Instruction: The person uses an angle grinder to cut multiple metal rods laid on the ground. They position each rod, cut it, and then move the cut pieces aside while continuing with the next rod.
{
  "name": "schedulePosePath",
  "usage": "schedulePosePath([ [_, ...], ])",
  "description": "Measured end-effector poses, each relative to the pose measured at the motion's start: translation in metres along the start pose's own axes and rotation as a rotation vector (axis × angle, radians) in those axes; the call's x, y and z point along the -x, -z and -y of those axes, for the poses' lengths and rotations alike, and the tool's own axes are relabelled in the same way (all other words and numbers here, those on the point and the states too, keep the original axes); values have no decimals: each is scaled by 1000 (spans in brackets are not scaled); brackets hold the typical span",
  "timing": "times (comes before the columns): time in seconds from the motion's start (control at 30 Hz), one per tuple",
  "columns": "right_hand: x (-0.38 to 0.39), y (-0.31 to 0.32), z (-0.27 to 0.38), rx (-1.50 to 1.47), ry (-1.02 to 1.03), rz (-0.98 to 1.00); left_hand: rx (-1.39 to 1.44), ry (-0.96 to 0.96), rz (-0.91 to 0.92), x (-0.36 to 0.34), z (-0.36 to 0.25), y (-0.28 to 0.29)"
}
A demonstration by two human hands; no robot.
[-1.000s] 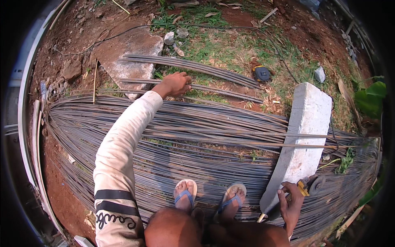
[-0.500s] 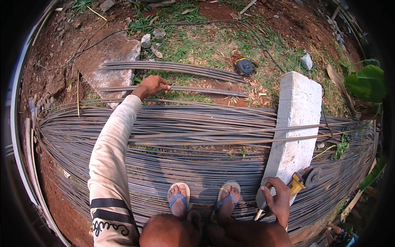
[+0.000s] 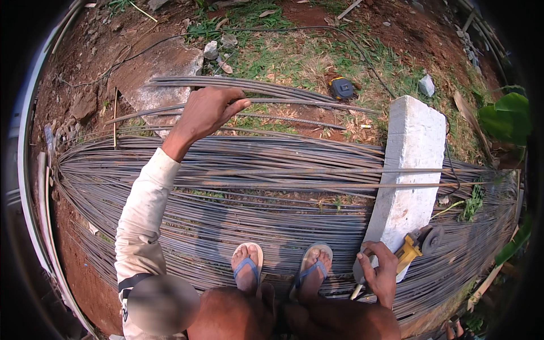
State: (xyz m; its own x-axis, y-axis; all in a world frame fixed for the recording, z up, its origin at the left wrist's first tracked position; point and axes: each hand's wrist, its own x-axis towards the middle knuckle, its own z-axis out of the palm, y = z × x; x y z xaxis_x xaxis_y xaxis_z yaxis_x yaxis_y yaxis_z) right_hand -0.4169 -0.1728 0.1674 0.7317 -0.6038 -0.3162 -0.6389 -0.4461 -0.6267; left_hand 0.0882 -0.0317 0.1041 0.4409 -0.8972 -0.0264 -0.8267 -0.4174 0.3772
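Note:
My left hand (image 3: 207, 113), reaching forward, pinches a steel rod (image 3: 306, 103) raised beside a short loose rod (image 3: 300, 120) and a small bundle of rods (image 3: 170, 81). My right hand (image 3: 379, 272) is closed round the rear of a yellow angle grinder (image 3: 411, 249), whose disc faces right on a long white block (image 3: 413, 136). A mass of long, bent rebar (image 3: 272, 221) runs under my sandaled feet and the block; a couple of rods cross the block's top.
A black-and-yellow tape measure (image 3: 341, 88) lies on grass and red soil beyond the rods. A thin cable (image 3: 368, 59) crosses the ground. A broken concrete slab (image 3: 147, 85), stones and green leaves (image 3: 504, 119) surround the rebar. Part of another person (image 3: 453, 327) shows at the lower right.
My left hand has shifted left from where it was a second ago, then risen, lifting a rod away from the short one beside it. My right hand stays at the grinder.

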Motion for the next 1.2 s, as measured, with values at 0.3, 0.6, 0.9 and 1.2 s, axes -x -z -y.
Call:
schedulePosePath([
  [0.3,-29,-8,30,-28,271,-111,194,-105,-177,85,-72,-28],
  [0.6,-29,-19,43,-27,382,-113,146,-155,-247,116,-75,-44],
  [0.9,-66,-22,60,-40,404,-268,177,-124,-308,137,-84,-46],
  [1.2,-82,-48,67,-67,488,-335,115,-161,-196,148,-89,-47],
])
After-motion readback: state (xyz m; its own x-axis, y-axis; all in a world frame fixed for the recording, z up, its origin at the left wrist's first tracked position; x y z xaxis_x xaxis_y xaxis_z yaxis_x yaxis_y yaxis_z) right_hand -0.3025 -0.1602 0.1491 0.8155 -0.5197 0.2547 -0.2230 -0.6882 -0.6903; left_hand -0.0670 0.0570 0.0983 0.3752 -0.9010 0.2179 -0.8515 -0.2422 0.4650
